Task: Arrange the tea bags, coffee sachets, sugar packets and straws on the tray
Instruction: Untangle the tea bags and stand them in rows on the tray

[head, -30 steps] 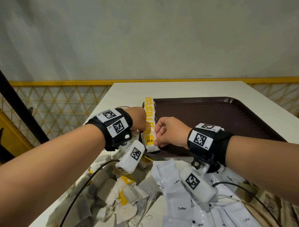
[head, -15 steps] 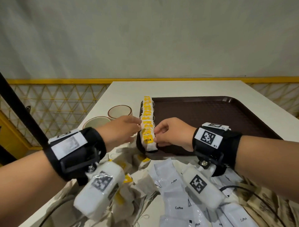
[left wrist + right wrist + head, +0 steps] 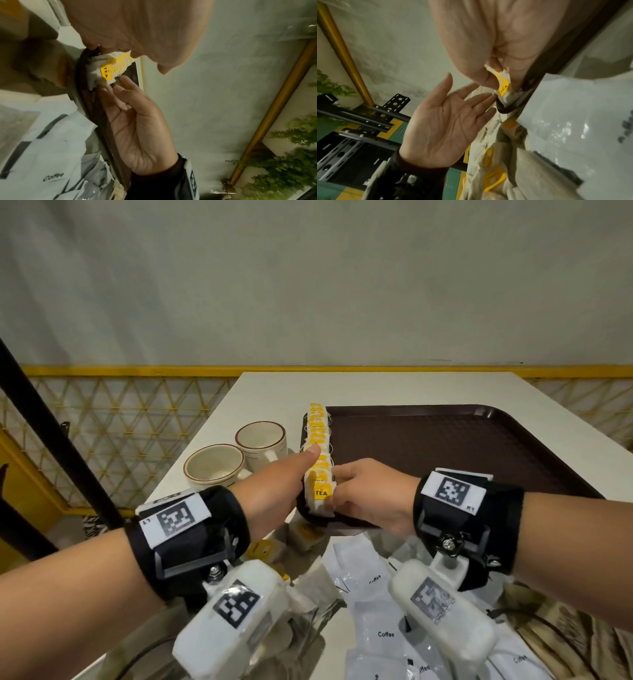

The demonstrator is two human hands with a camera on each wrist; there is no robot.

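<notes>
Head | tea bags [image 3: 319, 455] row between left hand [image 3: 274, 491] | right hand [image 3: 368, 494]

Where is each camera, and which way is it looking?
Head: high up, looking down at the tray; both forearms, left hand and right hand show.
Left wrist: looks along its palm at the row of tea bags.
Right wrist: along its palm at it too.
All three share that row.

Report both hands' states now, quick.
Left hand: open, fingers straight beside the tea bag row.
Right hand: fingers pinching the front tea bag.
</notes>
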